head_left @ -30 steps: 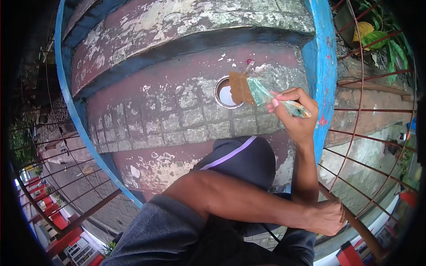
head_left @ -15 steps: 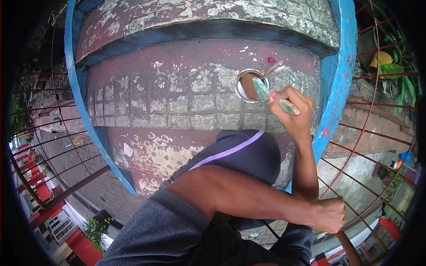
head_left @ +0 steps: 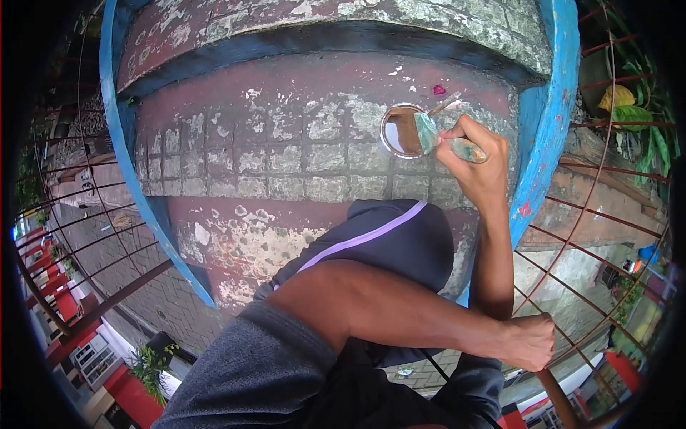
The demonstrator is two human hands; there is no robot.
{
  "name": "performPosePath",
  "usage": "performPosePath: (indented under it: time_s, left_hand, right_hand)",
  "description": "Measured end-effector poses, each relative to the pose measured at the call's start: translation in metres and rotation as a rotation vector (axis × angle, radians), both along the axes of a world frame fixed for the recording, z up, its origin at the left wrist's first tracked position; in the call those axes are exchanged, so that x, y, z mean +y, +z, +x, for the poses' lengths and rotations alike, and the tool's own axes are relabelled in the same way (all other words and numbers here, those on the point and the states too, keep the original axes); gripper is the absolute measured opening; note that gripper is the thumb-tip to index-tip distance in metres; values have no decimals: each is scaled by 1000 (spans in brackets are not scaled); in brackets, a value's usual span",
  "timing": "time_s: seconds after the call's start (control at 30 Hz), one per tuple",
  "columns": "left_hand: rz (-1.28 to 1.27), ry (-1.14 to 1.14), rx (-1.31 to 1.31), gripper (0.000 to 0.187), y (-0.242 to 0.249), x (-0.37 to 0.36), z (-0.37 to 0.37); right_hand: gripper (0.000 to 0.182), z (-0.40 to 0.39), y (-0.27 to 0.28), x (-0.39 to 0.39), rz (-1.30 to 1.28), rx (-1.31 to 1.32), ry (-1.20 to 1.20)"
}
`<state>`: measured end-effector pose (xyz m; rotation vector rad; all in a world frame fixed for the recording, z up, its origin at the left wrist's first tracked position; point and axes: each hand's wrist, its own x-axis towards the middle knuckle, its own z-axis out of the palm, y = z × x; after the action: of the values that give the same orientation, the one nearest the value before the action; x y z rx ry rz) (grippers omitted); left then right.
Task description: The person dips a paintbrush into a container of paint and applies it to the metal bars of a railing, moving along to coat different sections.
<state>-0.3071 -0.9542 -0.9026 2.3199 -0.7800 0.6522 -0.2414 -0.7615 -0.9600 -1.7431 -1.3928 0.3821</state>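
Observation:
My right hand [head_left: 477, 151] is closed around the handle of a paintbrush [head_left: 426, 134], green and white with smears on it. Its head is at the right rim of an open can [head_left: 384, 141] that holds brown liquid paint [head_left: 401, 129]. A thin stick [head_left: 444, 104] sticks out at the can's upper right side. The can stands on a worn, peeling step [head_left: 286, 154]. Lower down, my left forearm crosses in front of me, and my left hand [head_left: 530, 342] is a fist beside a brown rail [head_left: 559, 397]. What is inside that fist is hidden.
Blue-painted side edges [head_left: 537, 157] border the steps, and another step [head_left: 336, 25] rises beyond. Rusty metal grilles [head_left: 600, 193] run along both sides. A small pink petal-like piece [head_left: 438, 90] lies near the can. My knee [head_left: 400, 243], in dark cloth with a purple stripe, is close below the step.
The brush has shifted slightly up and right toward the can's rim, uncovering more of the paint. The view has tilted a little. My left fist looks unchanged.

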Motion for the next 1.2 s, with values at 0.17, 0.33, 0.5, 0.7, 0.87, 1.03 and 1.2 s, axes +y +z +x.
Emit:
performPosePath:
  time_s: [0.17,0.33,0.5,0.7,0.87,1.03,1.2]
  left_hand:
    - [-11,19,2,17,-1,-2,1]
    - [-16,23,4,16,-1,0,3]
    - [-1,27,31,15,-1,-1,2]
    - [36,34,40,13,0,-2,0]
    - [50,-7,55,14,1,1,-2]
    - [57,-4,59,14,2,-1,-3]
    - [74,2,88,13,2,4,-3]
  right_hand:
    - [21,-1,-1,4,-1,5,-5]
    - [18,-1,-4,-4,13,13,-32]
    - [15,-6,-22,-27,85,138,-140]
    - [12,-9,-44,-43,259,258,-189]
    - [13,-17,-55,-49,351,329,-209]
    - [17,-19,-76,-56,365,135,-192]
    - [20,-28,-78,-53,395,80,-217]
